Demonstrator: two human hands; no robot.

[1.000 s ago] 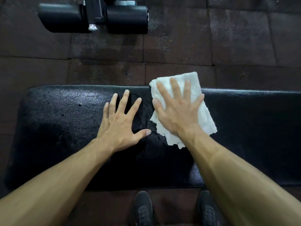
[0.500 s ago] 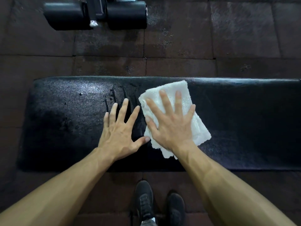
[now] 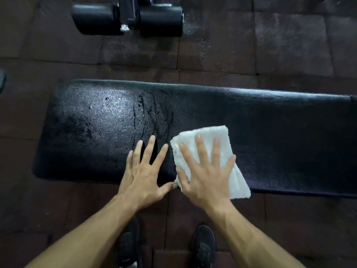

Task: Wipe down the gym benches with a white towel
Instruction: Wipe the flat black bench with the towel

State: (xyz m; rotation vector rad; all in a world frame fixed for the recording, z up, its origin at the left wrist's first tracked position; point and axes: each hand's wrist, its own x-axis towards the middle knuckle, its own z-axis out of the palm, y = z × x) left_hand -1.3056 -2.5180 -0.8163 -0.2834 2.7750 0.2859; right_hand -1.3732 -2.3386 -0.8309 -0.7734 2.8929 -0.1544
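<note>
Single head-worn view, wide-angle, looking steeply down and forward from above the long black padded vinyl bench [image 3: 270, 132]. Close range: bench spans most of frame width. Dark rubber floor tiles [image 3: 289, 45] beyond it; black shoes [image 3: 203, 246] at near edge.

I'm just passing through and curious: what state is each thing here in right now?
Bench: left part speckled with wet droplets, streaks near the middle.
Towel: folded, flat on the bench, near corner over the front edge.
Right hand: open, fingers spread, pressed on the towel.
Left hand: open, flat on the bench.
</note>
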